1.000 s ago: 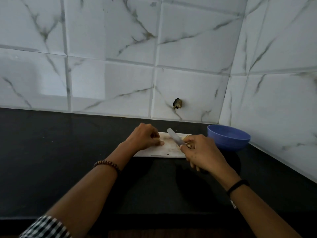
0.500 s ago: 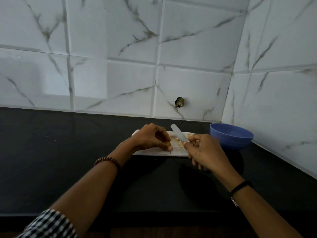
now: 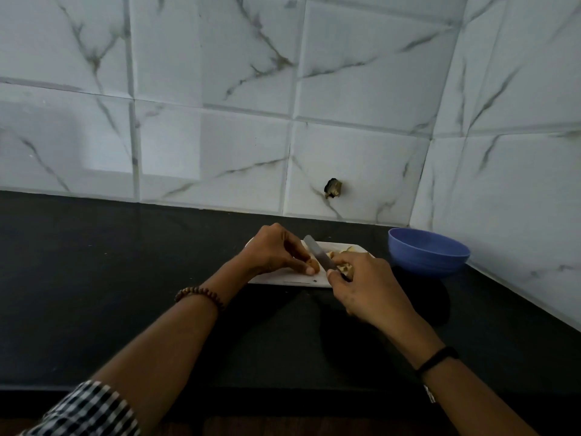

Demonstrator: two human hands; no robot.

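Pinches a small tan piece [image 3: 313, 266] with the left hand [image 3: 276, 251], thumb and fingertips curled round it, and pins it to the white board [image 3: 276, 278] near the board's middle. Grips the knife [image 3: 318, 253] in the right hand [image 3: 367, 287], fingers wrapped about a handle hidden inside the fist. Aims the blade away from the body and a little leftward, so that its long axis runs from the right fist up across the board towards the tiled wall [image 3: 220, 136]. Sets that blade just right of the piece, close by the left fingertips; cannot tell from this angle whether edge and piece touch. Places the piece, then, to the left of the steel and nearer the handle end than the tip, with both hands almost meeting over it: left hand on it, right hand just beside. Probably calls next for a short press down through the piece with the heel of the blade, not the tip, slicing crosswise to the pinch. Leaves pale cut bits [image 3: 338, 254] heaped on the far right part of the board, beyond the blade and partly behind the right knuckles. Shows a blue bowl [image 3: 429, 251] on the black counter [image 3: 125, 278] just right of the board, nearer the right hand and well apart from the left. Risks the left fingertips, so close to the edge; better to draw them back along the piece before bearing down.
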